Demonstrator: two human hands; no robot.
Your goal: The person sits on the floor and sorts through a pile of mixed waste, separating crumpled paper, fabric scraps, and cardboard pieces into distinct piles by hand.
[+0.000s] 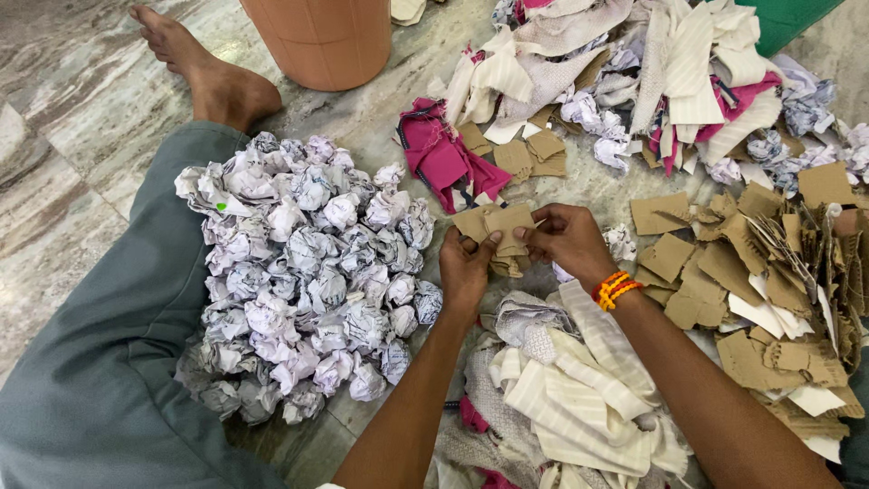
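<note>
Both hands meet over the middle of the floor. The left hand [466, 272] and the right hand [566, 237] each pinch a small stack of cardboard pieces [500, 231] from opposite sides, fingers [536, 234] closed on the edges, thumbs on top. The stack hangs just above a pile of cloth strips [579, 380], between the paper balls [308, 281] on the left and the loose cardboard heap [769, 272] on the right.

To handle the stack well, it seems best to keep the pieces squared and the grip near the edges, so none slips out into the cloth below.

The surface is a veined marble floor [72, 154]. A bare foot [204, 68] rests on it beside an orange tub [321, 36]; more cloth scraps [652, 72], pink and cream, lie at the far side.
</note>
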